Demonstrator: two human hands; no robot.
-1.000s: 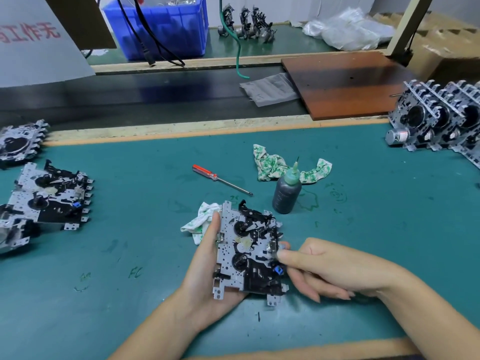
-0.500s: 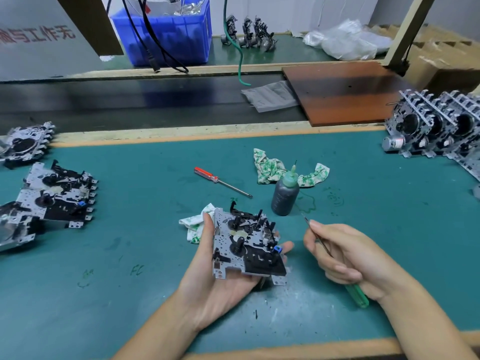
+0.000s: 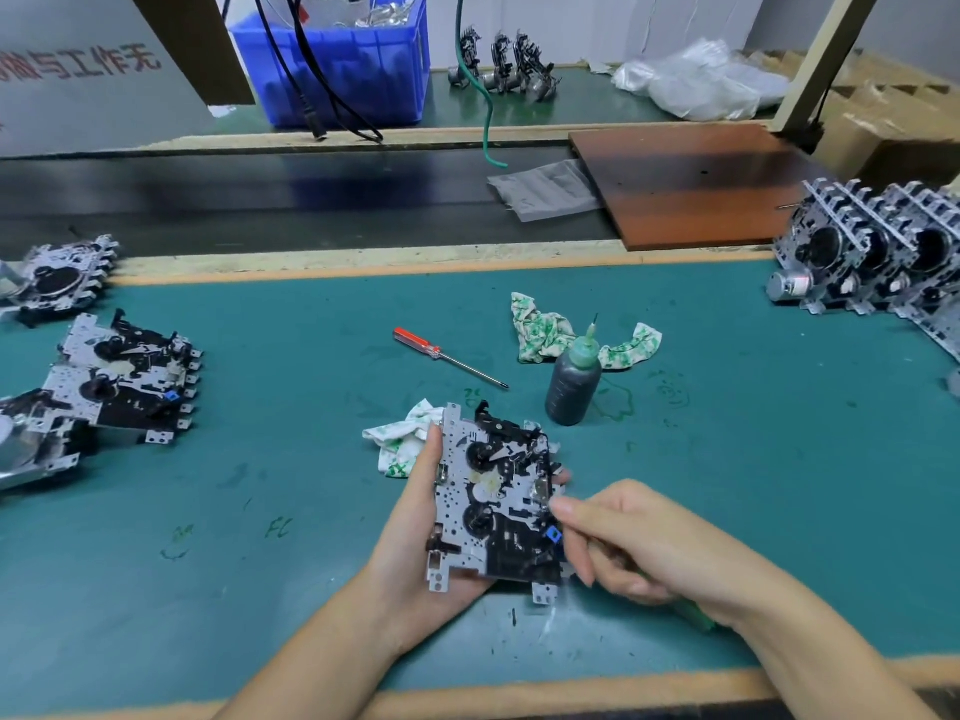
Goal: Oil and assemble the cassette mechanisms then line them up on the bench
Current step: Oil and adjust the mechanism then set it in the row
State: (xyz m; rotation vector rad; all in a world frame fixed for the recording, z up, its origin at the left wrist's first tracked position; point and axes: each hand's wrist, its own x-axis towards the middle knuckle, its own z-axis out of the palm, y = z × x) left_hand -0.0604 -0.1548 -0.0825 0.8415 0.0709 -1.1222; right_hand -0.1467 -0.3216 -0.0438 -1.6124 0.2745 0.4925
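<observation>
Two hands work here. Our left hand (image 3: 415, 543) grips the cassette mechanism (image 3: 493, 506); our right hand (image 3: 639, 548) pinches a green-handled tool (image 3: 693, 613) against its edge

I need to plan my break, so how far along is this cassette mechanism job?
Looks partway. Done, apparently: several mechanisms lie lined up at the bench's left. In hand: the left hand holds one mechanism while the right hand works at its edge, gripping a green-handled tool. The oil bottle stands just beyond. Left, probably: the upright batch at far right, though whether it's unfinished can't be told.
</observation>
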